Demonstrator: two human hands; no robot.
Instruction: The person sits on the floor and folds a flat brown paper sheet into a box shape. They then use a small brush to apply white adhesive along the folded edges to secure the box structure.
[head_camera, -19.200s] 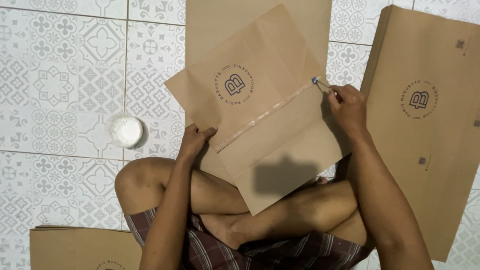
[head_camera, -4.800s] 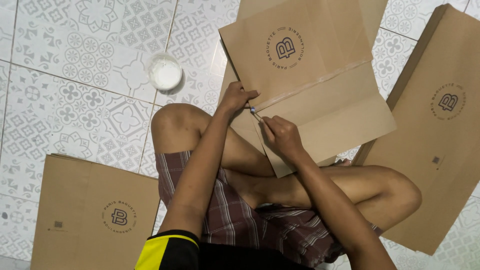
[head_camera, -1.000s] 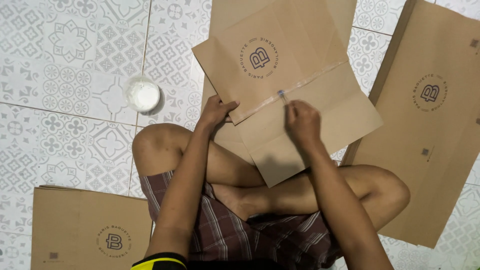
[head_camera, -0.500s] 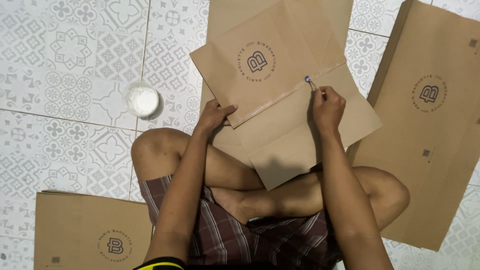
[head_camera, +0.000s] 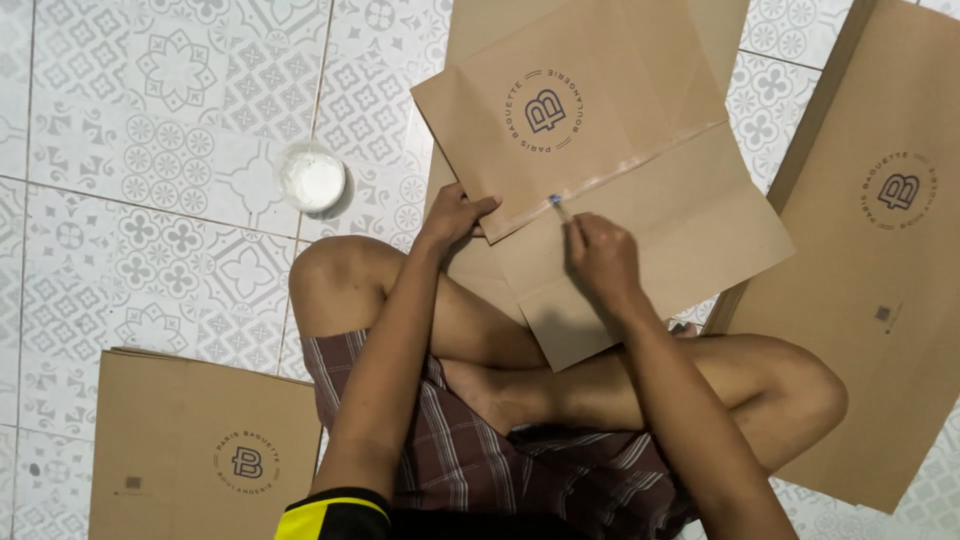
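**Glue line along bag flap: technique notes**

Landmark = glue cup (head_camera: 312, 181), white, round, on the tiled floor (head_camera: 150, 120).

- Kraft paper bag (head_camera: 610, 190), flat, lies well to the right of the cup, lower part resting over the crossed legs. Shiny wet strip runs diagonally across it, rising away from the cup.
- Left hand (head_camera: 452, 215): between cup and strip, fingers spread flat on bag's near edge, pinning it. Nothing gripped.
- Right hand (head_camera: 598, 258): farther from the cup, fingers pinched shut on a thin applicator stick (head_camera: 558, 207), blue tip touching the strip near its lower end.
- Judgement: keep tip low-angle, light even pressure, one steady pass along the fold; left hand shd stay off the wet band. Re-dip when the line thins.
- Other flat bags: stack below cup (head_camera: 200, 450), another far right (head_camera: 880, 250).
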